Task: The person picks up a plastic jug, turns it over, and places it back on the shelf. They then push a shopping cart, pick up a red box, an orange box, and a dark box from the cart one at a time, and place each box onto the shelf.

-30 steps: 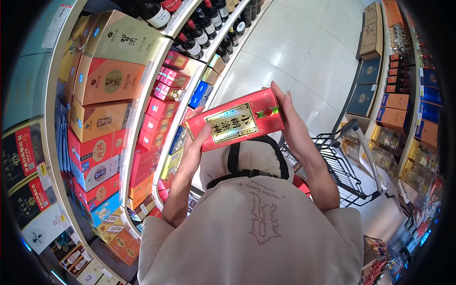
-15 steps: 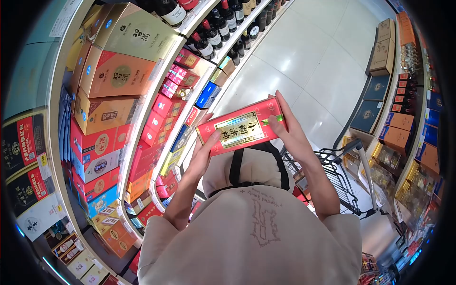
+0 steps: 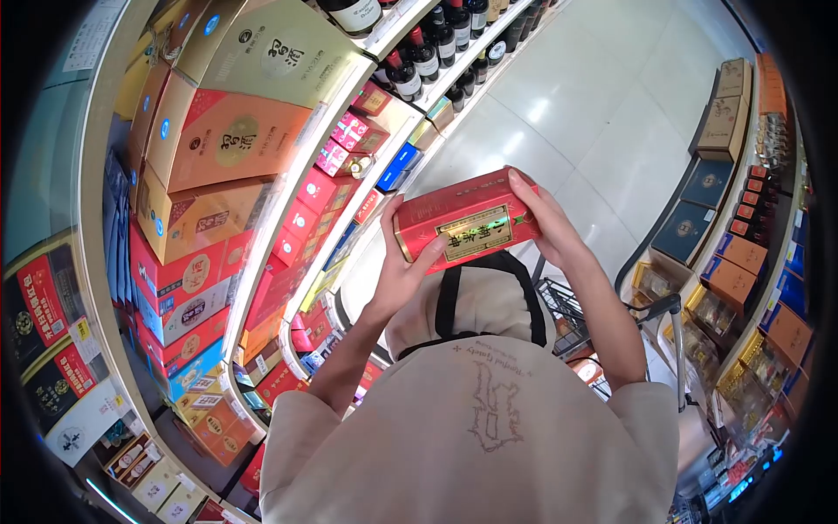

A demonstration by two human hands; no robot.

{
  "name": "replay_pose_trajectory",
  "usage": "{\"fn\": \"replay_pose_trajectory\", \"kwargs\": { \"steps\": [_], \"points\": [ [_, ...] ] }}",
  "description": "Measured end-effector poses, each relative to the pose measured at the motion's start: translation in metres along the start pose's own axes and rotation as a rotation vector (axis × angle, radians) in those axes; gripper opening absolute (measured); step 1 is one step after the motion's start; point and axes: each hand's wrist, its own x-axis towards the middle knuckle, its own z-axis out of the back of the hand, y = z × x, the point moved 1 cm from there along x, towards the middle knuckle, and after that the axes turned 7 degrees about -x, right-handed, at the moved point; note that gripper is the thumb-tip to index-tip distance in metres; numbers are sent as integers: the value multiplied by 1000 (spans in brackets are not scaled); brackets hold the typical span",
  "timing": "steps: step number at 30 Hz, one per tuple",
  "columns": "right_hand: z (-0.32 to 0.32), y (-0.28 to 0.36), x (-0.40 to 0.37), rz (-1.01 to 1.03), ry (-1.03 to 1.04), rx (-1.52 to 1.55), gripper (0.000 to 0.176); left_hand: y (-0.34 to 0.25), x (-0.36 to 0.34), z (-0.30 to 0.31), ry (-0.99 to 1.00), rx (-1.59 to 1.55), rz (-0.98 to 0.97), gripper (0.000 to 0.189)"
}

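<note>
A long red liquor box (image 3: 467,218) with a gold label and black characters lies sideways between my two hands, in front of my chest. My left hand (image 3: 406,262) grips its left end, with the thumb across the front face. At the opposite end my right hand (image 3: 543,214) is closed round the corner, fingers over the top edge. The box is tipped so that its long top side and its labelled front both show. Beneath it sits a beige bag (image 3: 480,306) with black straps, against my body.
Shelves of gift boxes (image 3: 231,140) curve along the left, with wine bottles (image 3: 423,57) farther up. A shopping cart (image 3: 672,332) stands at my right. Beyond it runs a shelf with more boxes (image 3: 733,271). Pale floor tiles (image 3: 576,105) stretch ahead.
The red box has rolled in my hands, so another long side now shows above the label. My right thumb no longer lies across its front. The view has shifted slightly.
</note>
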Motion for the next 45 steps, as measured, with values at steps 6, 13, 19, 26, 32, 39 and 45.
{"fn": "replay_pose_trajectory", "kwargs": {
  "steps": [6, 13, 19, 26, 32, 39, 45],
  "points": [
    [-10, 17, 36, 105, -156, -230, 89, 27, 27, 18, -29, -11, -60, 93],
    [-17, 29, 99, 280, -307, -642, 97, 67, 78, 32, -49, -455, 99, 77],
    [-40, 33, 172, 527, -438, -1128, 89, 121, 155, 45, 14, -749, 293, 82],
    [-41, 27, 267, 606, -277, -1325, 98, 173, 211, 69, -109, -814, 322, 74],
    [-42, 20, 319, 626, -165, -1535, 109, 204, 228, 77, -184, -857, 337, 70],
    [-40, 26, 335, 755, 125, -1606, 102, 244, 257, 81, -280, -1058, 216, 65],
    [-31, 18, 333, 999, 213, -1612, 84, 249, 291, 84, -349, -1122, 141, 62]
  ]
}}
